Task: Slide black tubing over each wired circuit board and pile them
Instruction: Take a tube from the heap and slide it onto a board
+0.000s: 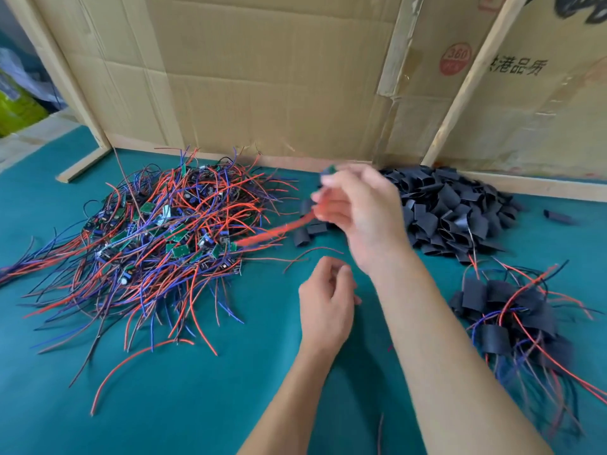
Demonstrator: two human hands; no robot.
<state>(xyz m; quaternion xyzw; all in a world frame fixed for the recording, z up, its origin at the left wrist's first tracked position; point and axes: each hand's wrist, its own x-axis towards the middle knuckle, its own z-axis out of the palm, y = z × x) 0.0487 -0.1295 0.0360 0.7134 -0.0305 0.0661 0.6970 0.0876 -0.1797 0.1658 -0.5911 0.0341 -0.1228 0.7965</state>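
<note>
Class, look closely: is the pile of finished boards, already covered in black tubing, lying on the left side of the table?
No, the finished pile lies at the right, near the right forearm, while the bare wired boards are heaped at the left.

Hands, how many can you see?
2. The right hand is raised, blurred, pinching a wired circuit board. The left hand hangs lower over the green table, fingers loosely curled. None hidden.
</note>
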